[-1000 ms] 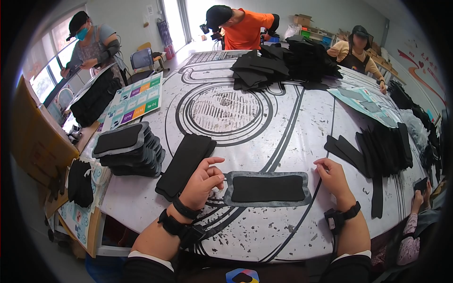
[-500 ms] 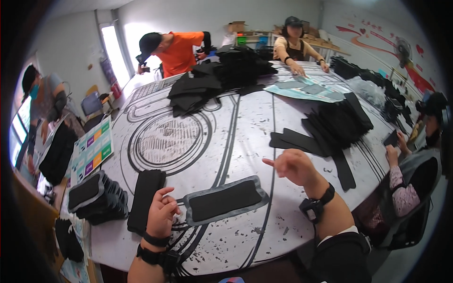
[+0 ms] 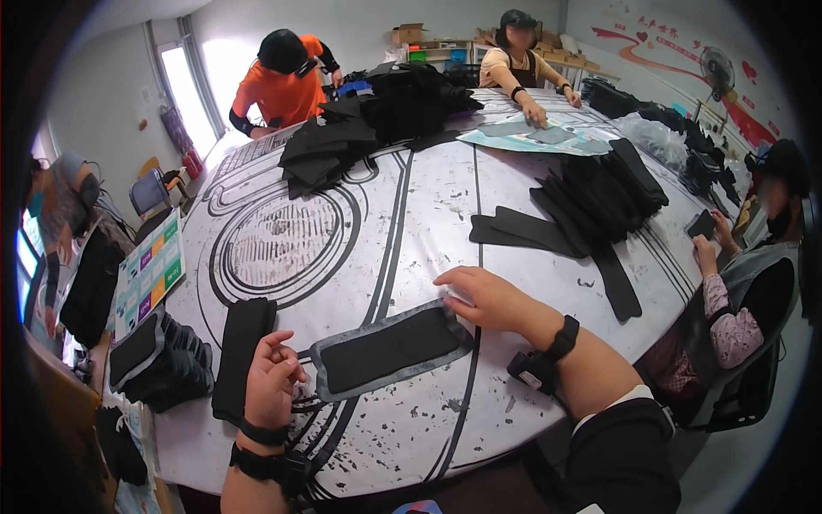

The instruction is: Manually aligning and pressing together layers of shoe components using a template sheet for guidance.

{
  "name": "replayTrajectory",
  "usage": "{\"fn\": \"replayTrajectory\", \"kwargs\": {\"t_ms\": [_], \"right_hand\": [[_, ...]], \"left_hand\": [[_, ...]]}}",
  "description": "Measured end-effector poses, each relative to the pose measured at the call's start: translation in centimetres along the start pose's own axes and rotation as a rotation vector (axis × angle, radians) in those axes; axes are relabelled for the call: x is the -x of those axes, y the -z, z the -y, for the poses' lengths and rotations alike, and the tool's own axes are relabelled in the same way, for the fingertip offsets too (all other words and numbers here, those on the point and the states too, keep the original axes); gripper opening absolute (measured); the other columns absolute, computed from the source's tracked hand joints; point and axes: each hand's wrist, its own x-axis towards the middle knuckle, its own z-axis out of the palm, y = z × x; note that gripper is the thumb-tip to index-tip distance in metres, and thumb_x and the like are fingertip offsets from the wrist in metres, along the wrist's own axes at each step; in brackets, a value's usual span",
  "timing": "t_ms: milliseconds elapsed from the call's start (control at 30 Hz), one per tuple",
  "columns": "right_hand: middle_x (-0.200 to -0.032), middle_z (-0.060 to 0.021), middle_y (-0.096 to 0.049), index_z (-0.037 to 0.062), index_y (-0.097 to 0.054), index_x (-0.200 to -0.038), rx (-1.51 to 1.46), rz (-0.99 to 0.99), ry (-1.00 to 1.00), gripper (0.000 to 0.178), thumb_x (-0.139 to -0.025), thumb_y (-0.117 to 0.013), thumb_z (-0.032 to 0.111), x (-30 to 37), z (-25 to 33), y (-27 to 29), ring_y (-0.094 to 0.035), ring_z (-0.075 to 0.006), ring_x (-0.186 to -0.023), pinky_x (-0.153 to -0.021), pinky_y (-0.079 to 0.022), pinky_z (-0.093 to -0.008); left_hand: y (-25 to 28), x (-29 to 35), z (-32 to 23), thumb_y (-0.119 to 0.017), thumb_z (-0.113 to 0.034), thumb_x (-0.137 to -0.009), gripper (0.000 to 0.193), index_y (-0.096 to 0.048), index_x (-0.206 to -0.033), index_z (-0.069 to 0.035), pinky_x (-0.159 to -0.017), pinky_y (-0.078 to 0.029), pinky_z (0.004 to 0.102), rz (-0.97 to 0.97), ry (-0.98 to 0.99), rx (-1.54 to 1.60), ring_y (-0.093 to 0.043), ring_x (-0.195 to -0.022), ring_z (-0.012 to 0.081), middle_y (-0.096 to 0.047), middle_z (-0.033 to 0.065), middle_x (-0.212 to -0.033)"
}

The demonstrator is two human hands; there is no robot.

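Note:
A flat rectangular black fabric piece with a grey border (image 3: 390, 349) lies on the table in front of me. My left hand (image 3: 272, 377) is beside its left end, fingers loosely bent and apart, with nothing visible in them. Over the piece's far right corner reaches my right hand (image 3: 488, 300), index finger stretched leftward and thumb lower, near the grey border. I cannot tell whether it touches the border. Left of my left hand lies a folded stack of black fabric (image 3: 244, 343). Farther left stands a pile of similar grey-bordered pieces (image 3: 163, 360).
A fanned pile of black strips (image 3: 599, 199) lies at the right, with loose strips beside it. Larger black heaps (image 3: 411, 103) sit at the far side. Around the printed white table (image 3: 428, 248) are several people, one at a teal sheet (image 3: 591, 141), one holding a phone (image 3: 701, 224).
My right hand has come left and opened somewhat, down to the bordered piece's far right corner. My left hand stays near the left end. The person in orange has straightened a little.

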Motion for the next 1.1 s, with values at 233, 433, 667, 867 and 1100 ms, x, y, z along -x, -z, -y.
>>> {"fn": "replayTrajectory", "kwargs": {"t_ms": [233, 433, 667, 867, 1100], "right_hand": [[-0.1, -0.0092, -0.06, 0.0041, -0.061, -0.095, 0.061, 0.26, 0.013, 0.016, -0.083, -0.054, 0.011, 0.05, -0.76, 0.12, -0.052, -0.0272, -0.1, -0.087, -0.042, -0.0347], [-0.104, -0.0085, -0.06, 0.0049, -0.062, -0.094, 0.065, 0.268, 0.002, 0.014, -0.083, -0.056, 0.011, -0.03, -0.72, 0.19, -0.052, -0.0269, -0.102, -0.09, -0.041, -0.0347], [-0.098, -0.009, -0.061, 0.0048, -0.061, -0.097, 0.075, 0.258, -0.002, 0.017, -0.082, -0.057, 0.013, -0.08, -0.55, 0.19, -0.052, -0.0274, -0.099, -0.087, -0.042, -0.0352], [-0.094, -0.0101, -0.062, 0.0044, -0.061, -0.097, 0.07, 0.237, 0.015, 0.017, -0.083, -0.057, 0.012, -0.04, -0.27, 0.07, -0.053, -0.0286, -0.094, -0.084, -0.043, -0.0364], [-0.088, -0.0124, -0.06, 0.0051, -0.061, -0.092, 0.071, 0.178, 0.055, 0.012, -0.082, -0.057, 0.01, -0.19, -0.87, -0.12, -0.054, -0.0317, -0.089, -0.08, -0.043, -0.0372]], "left_hand": [[0.08, -0.07, 0.29, -0.045, 0.003, -0.078, 0.04, -0.043, -0.118, 0.001, -0.063, -0.044, 0.025, 0.024, -0.011, 0.019, -0.05, -0.065, 0.0124, -0.048, 0.0037, -0.08], [0.19, -0.1, 0.36, -0.045, 0.002, -0.076, 0.043, -0.044, -0.118, 0.0, -0.064, -0.043, 0.0266, 0.042, 0.003, -0.007, -0.049, -0.065, 0.0138, -0.048, 0.0041, -0.079], [0.19, -0.09, 0.34, -0.044, 0.003, -0.071, 0.046, -0.045, -0.117, 0.001, -0.065, -0.043, 0.0277, 0.08, 0.02, -0.032, -0.049, -0.066, 0.0141, -0.048, 0.0049, -0.076], [0.4, 0.22, 0.29, -0.043, 0.004, -0.068, 0.048, -0.045, -0.116, 0.001, -0.063, -0.042, 0.0261, 0.086, 0.023, -0.045, -0.048, -0.065, 0.0137, -0.047, 0.0043, -0.074], [0.65, -0.32, 0.46, -0.036, 0.014, -0.058, 0.061, -0.048, -0.114, -0.005, -0.057, -0.039, 0.0226, 0.059, 0.003, -0.145, -0.048, -0.064, 0.0122, -0.045, 0.0017, -0.08]]}}
